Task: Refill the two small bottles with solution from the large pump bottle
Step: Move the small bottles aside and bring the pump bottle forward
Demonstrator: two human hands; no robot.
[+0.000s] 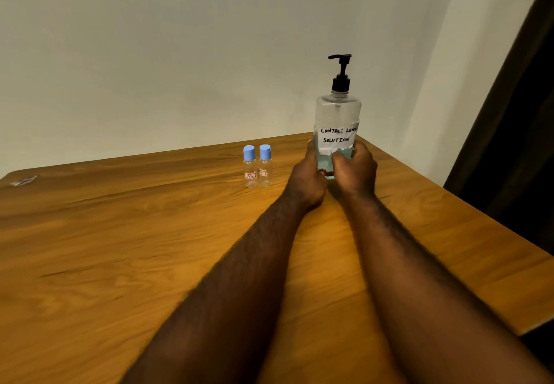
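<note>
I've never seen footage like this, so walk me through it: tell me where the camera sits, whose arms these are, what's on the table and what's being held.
No machine here. The single picture comes from a camera worn on a person's head, looking forward and down, so the two bare forearms are the wearer's own. The left hand and right hand both wrap round the lower part of a large clear pump bottle, which appears to stand upright on the wooden table. Its handwritten label reads contact lens solution. To its left stand two small bottles, side by side, blue caps on, untouched.
</note>
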